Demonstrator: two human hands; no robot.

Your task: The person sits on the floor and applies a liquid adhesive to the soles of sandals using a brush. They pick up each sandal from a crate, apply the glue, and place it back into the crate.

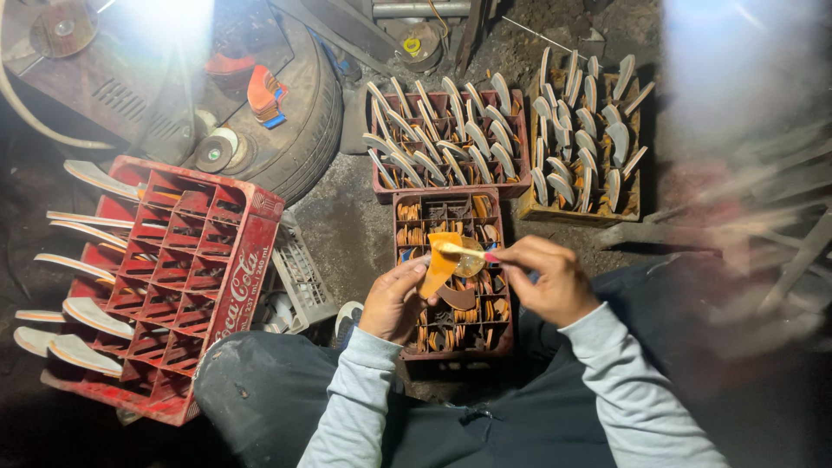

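Note:
My left hand (394, 299) holds an orange, curved sole-shaped piece (440, 260) upright over a dark red crate (453, 351). My right hand (550, 279) grips a thin brush (464, 252) by its handle, and the brush tip lies across the orange piece. Just behind the piece sits a small round yellowish tin (471, 259). The crate below is packed with several orange and brown pieces standing in its cells.
A larger red bottle crate (186, 269) at the left holds several pale soles poking out. Two crates of upright soles stand ahead (446, 139) and at the right (585, 130). A tyre (303, 130) and a white plastic basket (299, 277) lie between.

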